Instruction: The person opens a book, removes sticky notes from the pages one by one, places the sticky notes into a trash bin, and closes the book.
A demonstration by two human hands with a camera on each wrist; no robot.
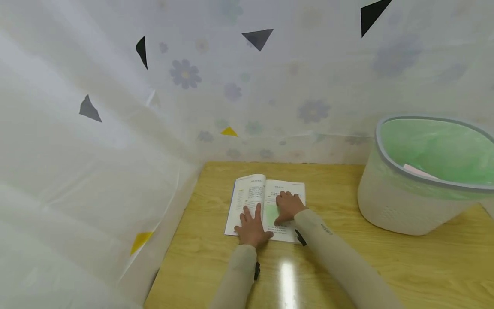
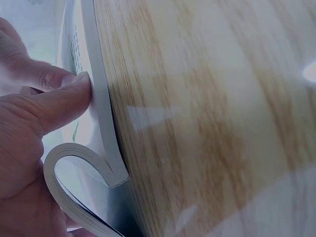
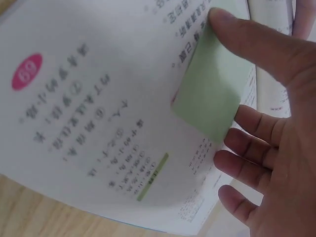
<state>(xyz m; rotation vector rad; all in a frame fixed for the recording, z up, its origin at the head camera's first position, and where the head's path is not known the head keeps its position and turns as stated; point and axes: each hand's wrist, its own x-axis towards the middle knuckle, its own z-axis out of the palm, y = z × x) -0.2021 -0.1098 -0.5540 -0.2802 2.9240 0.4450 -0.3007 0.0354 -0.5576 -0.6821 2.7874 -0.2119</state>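
An open book (image 1: 247, 189) with printed pages lies on the wooden table. My left hand (image 1: 252, 231) rests on its left page with fingers spread, and the thumb reaches past the spine to the bottom edge of the right page. In the left wrist view that thumb touches the thick page block (image 2: 101, 98). A light green sticky note (image 3: 212, 86) lies over the text of the right page. My right hand (image 1: 289, 207) presses on this page; its thumb touches one edge of the note, and the fingertips lie at the opposite edge.
A whitish bin (image 1: 401, 206) with a grey rim and green liner stands at the right; something pale pink (image 1: 418, 171) shows inside. A flower-patterned sheet (image 1: 270, 98) hangs behind the table (image 1: 328, 262), and a white sheet (image 1: 77, 180) hangs at the left.
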